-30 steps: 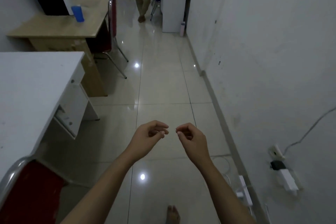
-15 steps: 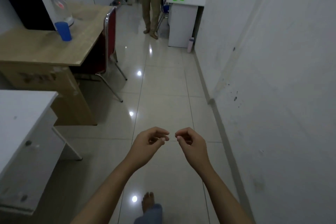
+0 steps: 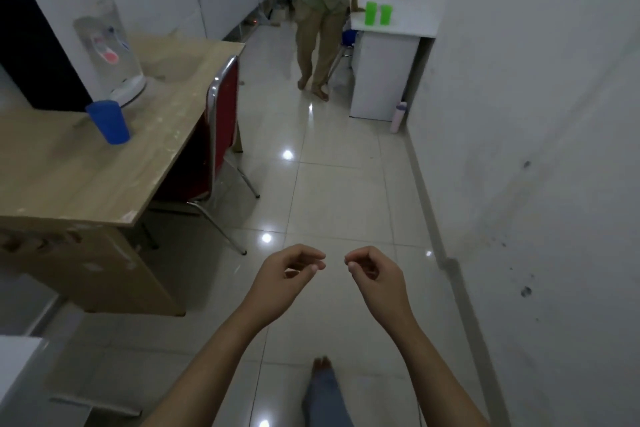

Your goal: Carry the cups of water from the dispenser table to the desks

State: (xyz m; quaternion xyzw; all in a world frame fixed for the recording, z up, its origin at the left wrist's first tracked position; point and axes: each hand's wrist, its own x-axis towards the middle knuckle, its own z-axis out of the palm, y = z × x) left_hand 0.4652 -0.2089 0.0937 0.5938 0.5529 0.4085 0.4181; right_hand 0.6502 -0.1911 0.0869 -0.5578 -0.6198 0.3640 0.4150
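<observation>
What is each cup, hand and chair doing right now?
blue cup: upright on wooden table, by dispenser
green cups: two upright, side by side on white desk
left hand: empty, fingers curled
right hand: empty, fingers curled
red chair: pushed under wooden table

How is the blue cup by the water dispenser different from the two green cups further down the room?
The blue cup is blue and stands alone on the wooden table, right in front of the water dispenser. The green cups are bright green and stand as a pair, side by side, on the white desk next to a standing person. All three are upright, plain tumblers, and nobody's hand is on them.
</observation>
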